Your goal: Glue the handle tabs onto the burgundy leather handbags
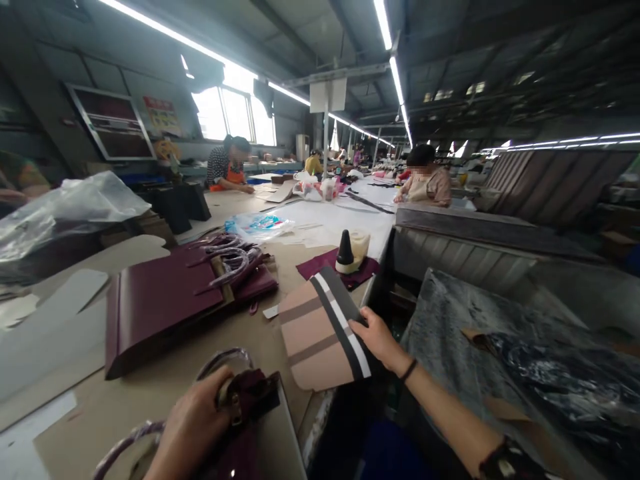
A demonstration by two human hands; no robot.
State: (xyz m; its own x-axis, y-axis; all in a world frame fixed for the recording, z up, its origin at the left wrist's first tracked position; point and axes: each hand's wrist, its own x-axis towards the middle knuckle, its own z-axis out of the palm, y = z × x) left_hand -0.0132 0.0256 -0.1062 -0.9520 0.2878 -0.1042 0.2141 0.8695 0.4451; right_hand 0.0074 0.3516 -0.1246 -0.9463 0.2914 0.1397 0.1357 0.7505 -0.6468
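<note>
1. Partly, your maroon bag (250,400) is cut off by the bottom edge of the view. Only its top flap and the clear-wrapped handle (223,357) show, and the body below is out of sight.
2. Your left hand (193,427) shows only its back. It is closed over the bag's top where the handle joins, and its fingers are curled away out of sight.
3. Your right hand (379,341) pinches the striped panel (315,340) at its right edge. The thumb lies on top and the other fingers are hidden beneath the panel.
4. Whether the panel rests on the worktop (150,393) or is lifted just off it, you cannot tell from this view.
5. The panel sits at the worktop's right edge, its near end reaching out past that edge. It is just in front of the black cone (345,252).
6. The panel is a flat, curved-edged piece in tan, with two brown bands across it. A black, white and grey stripe runs down its right side.
7. The bag lies at the near edge of the worktop, close to you. A stack of maroon bags (160,307) lies beyond it, and a dark crumpled sheet (475,320) fills the bin at your right.
</note>
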